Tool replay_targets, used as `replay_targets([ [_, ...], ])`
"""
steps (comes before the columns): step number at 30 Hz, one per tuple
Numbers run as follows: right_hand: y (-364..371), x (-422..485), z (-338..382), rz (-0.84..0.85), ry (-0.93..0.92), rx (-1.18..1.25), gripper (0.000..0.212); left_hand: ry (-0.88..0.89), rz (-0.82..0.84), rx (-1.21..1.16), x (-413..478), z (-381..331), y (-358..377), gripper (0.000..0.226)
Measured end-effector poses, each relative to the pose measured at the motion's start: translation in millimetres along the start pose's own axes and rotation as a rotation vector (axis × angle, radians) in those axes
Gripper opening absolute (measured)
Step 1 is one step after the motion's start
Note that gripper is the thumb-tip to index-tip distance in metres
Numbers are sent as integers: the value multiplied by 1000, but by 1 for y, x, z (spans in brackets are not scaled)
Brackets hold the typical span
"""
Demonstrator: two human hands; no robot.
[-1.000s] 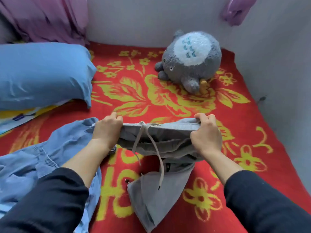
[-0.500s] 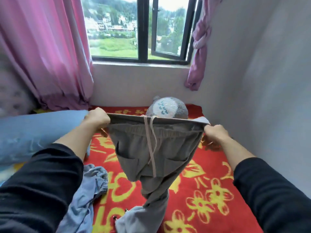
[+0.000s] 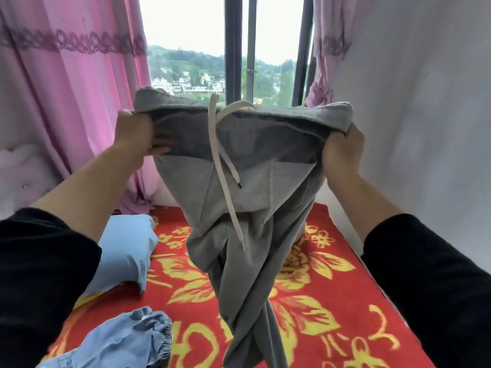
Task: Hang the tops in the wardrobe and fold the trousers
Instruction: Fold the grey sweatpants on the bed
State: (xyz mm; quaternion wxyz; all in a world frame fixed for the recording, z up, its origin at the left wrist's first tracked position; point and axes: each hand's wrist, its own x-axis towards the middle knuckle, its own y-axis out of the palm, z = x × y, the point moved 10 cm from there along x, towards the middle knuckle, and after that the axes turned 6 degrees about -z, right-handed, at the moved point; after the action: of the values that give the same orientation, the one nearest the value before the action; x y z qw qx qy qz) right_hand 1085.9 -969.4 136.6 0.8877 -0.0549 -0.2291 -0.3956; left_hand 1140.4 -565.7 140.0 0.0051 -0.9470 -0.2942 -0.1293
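Note:
Grey drawstring trousers (image 3: pixel 255 197) hang in the air in front of the window, held by the waistband. My left hand (image 3: pixel 135 134) grips the waistband's left end and my right hand (image 3: pixel 342 152) grips its right end. The waistband is stretched wide between them, and a pale drawstring dangles down the front. The two legs hang twisted around each other down toward the bed. A light blue denim garment (image 3: pixel 125 341) lies crumpled on the bed at the lower left.
The bed carries a red blanket (image 3: pixel 332 314) with yellow flowers. A blue pillow (image 3: pixel 125 251) lies at the left. Pink curtains (image 3: pixel 79 102) flank the window (image 3: pixel 236 49). A white wall (image 3: pixel 425 102) runs close along the right.
Both hands have lifted the grey trousers from the bed up to window height, so the legs now hang free. The view has tilted upward, and the plush toy is hidden.

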Motion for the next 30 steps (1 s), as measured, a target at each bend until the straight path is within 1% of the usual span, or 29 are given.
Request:
replay_targets([
  [1,8,8,-8,22,19,0,50,-104,56,83,0,12,7,24],
  [2,19,21,-27,33,77,15,50,-191,106,163,-1,24,14,31],
  [4,49,44,-77,54,230,28,52,-329,200,262,1,52,32,46],
  [5,61,41,-92,70,310,0,57,-378,255,294,4,70,44,50],
  [6,70,34,-101,93,380,-33,60,-417,302,314,7,89,55,53],
  [7,78,28,-109,130,427,-75,57,-464,337,316,9,108,65,52],
  [9,94,27,-131,208,506,-151,47,-551,394,294,13,144,81,45],
  [10,101,32,-138,244,527,-169,48,-553,417,272,17,152,91,43],
  [11,106,40,-141,272,522,-185,54,-529,417,238,25,154,101,40],
  [12,112,53,-142,295,494,-192,60,-477,405,188,39,150,110,39],
  [13,118,69,-137,302,427,-172,60,-402,385,122,51,139,120,37],
  [15,119,97,-115,262,263,-85,47,-253,361,-9,80,115,136,34],
  [16,117,106,-101,240,189,-53,45,-200,360,-66,89,106,141,31],
  [17,114,108,-87,226,141,-15,46,-154,369,-111,93,95,144,29],
  [19,107,110,-71,212,103,11,43,-69,424,-172,88,74,148,26],
  [20,102,107,-64,202,93,28,41,-38,425,-210,81,64,147,27],
  [22,90,97,-59,176,100,48,37,-25,383,-291,69,54,142,31],
  [25,68,68,-61,151,89,-11,38,-3,301,-289,42,65,126,33],
  [28,45,31,-91,185,107,-52,36,-51,213,-252,22,115,99,25],
  [29,38,16,-107,190,129,-63,35,-89,186,-220,15,141,90,26],
  [30,30,0,-126,192,163,-83,35,-129,179,-189,4,168,84,32],
])
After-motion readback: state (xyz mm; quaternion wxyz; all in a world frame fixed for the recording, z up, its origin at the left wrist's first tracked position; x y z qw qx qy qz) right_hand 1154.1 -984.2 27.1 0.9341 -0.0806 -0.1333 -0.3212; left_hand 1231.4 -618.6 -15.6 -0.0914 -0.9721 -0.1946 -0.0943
